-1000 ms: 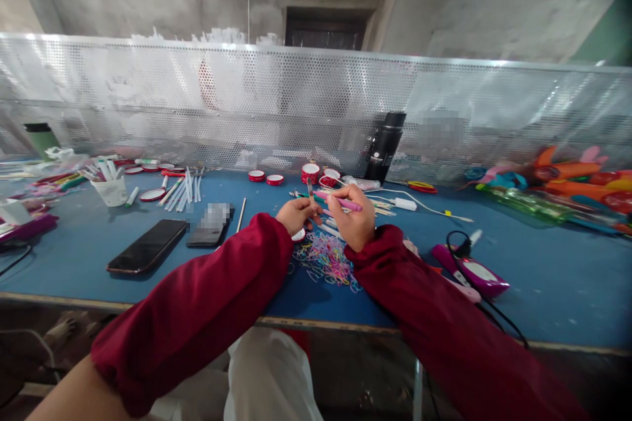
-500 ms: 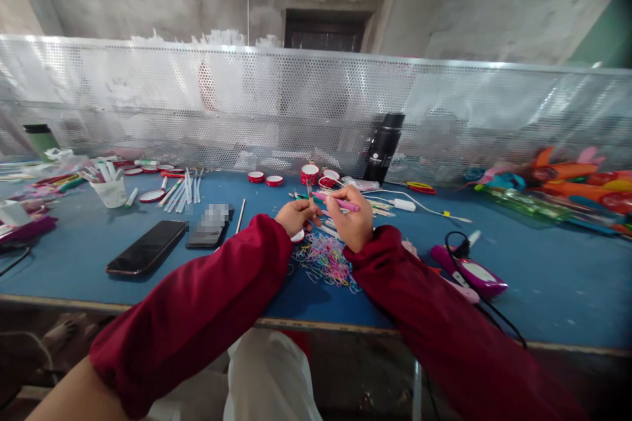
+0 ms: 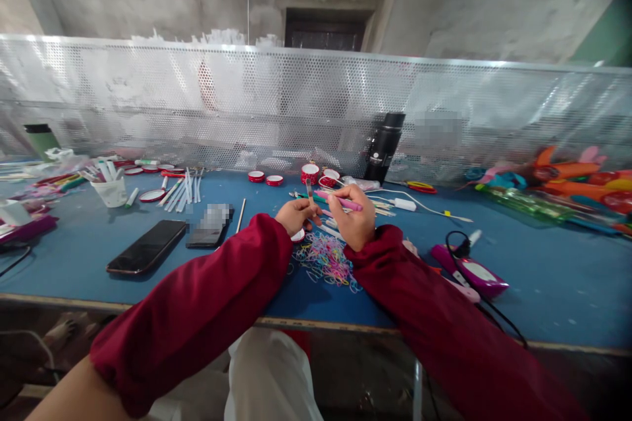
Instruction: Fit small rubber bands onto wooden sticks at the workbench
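Note:
My left hand (image 3: pixel 297 216) is closed, its fingertips pinching a thin, brownish stick-like piece (image 3: pixel 309 191) that stands upright; its kind is too small to make out. In my right hand (image 3: pixel 356 217) is a pink pen (image 3: pixel 349 203), gripped as for writing, its front end pointing left toward the stick. Below both hands lies a loose pile of small coloured rubber bands (image 3: pixel 326 256). Part of a white disc with a red rim (image 3: pixel 298 236) shows under my left hand. White sticks (image 3: pixel 332 231) lie between and behind the hands.
Two dark phones (image 3: pixel 147 247) lie to the left, near a white cup of pens (image 3: pixel 109 192). Red-and-white round tins (image 3: pixel 310 173) and a black bottle (image 3: pixel 386 148) stand at the back. A purple corded device (image 3: pixel 476 273) is on the right. A perforated metal screen (image 3: pixel 222 105) borders the table.
My right hand and the pink pen have shifted very slightly to the right. My left hand keeps its place with the stick.

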A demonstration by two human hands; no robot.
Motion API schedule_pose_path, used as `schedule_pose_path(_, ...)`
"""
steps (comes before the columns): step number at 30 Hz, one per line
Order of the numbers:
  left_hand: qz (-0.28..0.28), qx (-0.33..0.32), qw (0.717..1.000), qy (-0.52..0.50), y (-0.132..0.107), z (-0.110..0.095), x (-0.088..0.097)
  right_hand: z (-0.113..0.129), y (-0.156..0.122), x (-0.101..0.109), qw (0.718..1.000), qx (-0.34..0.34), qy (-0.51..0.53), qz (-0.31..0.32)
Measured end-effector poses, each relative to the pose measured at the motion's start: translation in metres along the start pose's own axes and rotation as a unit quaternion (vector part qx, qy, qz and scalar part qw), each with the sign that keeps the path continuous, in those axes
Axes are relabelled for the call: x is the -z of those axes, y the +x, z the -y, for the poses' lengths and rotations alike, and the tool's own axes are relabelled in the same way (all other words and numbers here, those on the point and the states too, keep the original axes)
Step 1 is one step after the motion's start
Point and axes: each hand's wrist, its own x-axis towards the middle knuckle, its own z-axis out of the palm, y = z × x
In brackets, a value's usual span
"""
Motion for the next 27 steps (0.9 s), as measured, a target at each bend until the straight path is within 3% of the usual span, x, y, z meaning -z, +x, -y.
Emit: schedule_pose_path(27, -0.003, 0.007, 1.0, 0.004, -0.0017, -0.0035, -0.0018, -0.0015, 0.0006, -0.0008, 1.0, -0.001, 0.003, 0.009)
